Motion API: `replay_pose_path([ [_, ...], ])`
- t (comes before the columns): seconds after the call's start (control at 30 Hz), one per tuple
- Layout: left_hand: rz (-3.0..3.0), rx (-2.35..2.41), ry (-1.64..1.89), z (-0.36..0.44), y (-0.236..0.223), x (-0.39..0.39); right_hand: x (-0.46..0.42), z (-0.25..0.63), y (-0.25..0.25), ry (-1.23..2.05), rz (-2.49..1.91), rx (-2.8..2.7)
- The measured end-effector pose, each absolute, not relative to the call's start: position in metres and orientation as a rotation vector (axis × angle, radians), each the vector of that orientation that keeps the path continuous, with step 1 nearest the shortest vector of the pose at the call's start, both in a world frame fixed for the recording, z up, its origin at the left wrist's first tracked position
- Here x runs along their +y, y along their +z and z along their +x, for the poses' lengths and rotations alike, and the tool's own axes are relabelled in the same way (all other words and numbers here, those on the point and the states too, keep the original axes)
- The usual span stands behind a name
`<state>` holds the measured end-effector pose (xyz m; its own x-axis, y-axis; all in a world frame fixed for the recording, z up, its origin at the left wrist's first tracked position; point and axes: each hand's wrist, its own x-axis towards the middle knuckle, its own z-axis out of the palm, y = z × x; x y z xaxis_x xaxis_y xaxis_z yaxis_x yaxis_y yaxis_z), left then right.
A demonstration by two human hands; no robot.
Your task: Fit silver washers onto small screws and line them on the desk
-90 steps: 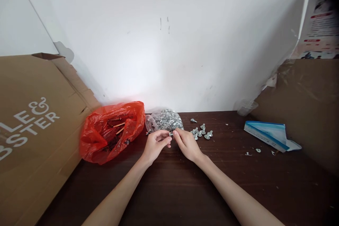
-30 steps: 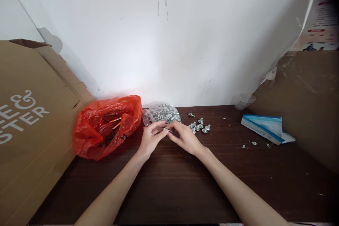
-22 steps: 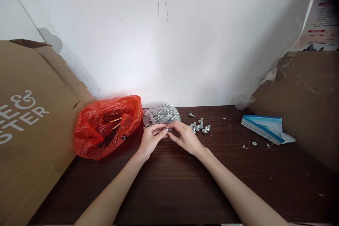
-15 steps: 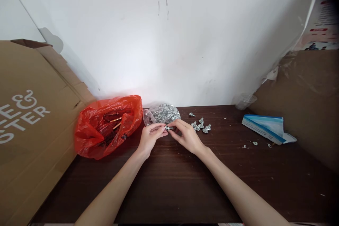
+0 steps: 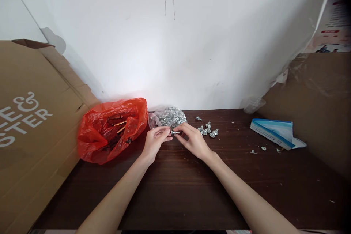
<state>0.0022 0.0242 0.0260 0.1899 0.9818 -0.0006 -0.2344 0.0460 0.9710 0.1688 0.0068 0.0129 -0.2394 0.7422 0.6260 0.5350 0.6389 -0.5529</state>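
Between my two hands is a small silvery bolt [image 5: 176, 132] with a washer-like flange, held roughly level above the table. My left hand [image 5: 154, 142] pinches its left end between thumb and fingers. On the other side, my right hand [image 5: 193, 140] has its thumb and fingertips closed about the flange and shank. Just behind the hands lies a clear plastic bag [image 5: 171, 116] full of similar shiny metal parts. Several loose bolts [image 5: 208, 130] with broad round flanges rest on the table right of my right hand.
A red plastic bag [image 5: 90, 131] holding dark and copper-coloured rods stands at left, beside a large cardboard box [image 5: 35, 146]. Right on the dark table [image 5: 181, 197] lie a blue-and-white folded packet [image 5: 274, 133] and small scraps. A clear cup [image 5: 253, 105] sits by the white wall.
Both hands stay in nearly the same place around the bolt. The left fingers have shifted slightly, and a little more of the bolt shows between the hands.
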Motion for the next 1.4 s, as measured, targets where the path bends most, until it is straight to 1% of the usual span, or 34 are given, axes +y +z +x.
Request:
replay_pose_path([
  [0.13,1.241,0.985,1.073,0.0021,0.0251,0.0237,0.0073,0.1695,0.0125,0.252,-0.995,-1.94],
  [0.23,1.355,0.926,1.119,0.0016,0.0248,0.0235,0.0079,0.17,0.012,0.243,-0.987,-1.939],
  [0.43,1.447,1.005,1.118,0.0012,0.0257,0.0233,0.0078,0.1698,0.0124,0.239,-1.012,-1.939],
  [0.8,1.36,0.966,1.074,0.0019,0.0282,0.0215,0.0085,0.1694,0.011,0.239,-1.02,-1.929],
  [0.9,1.297,1.02,1.049,0.0017,0.03,0.021,0.0086,0.1689,0.0115,0.237,-1.016,-1.928],
  [1.0,1.339,1.022,1.018,0.002,0.03,0.0211,0.0081,0.1685,0.0121,0.236,-1.015,-1.936],
  [1.17,1.333,1.052,1.104,0.0024,0.0295,0.0209,0.0076,0.1679,0.0126,0.231,-1.009,-1.919],
  [1.4,1.476,1.044,1.061,-0.0002,0.0288,0.0218,0.0078,0.1671,0.0122,0.225,-1.023,-1.925],
])
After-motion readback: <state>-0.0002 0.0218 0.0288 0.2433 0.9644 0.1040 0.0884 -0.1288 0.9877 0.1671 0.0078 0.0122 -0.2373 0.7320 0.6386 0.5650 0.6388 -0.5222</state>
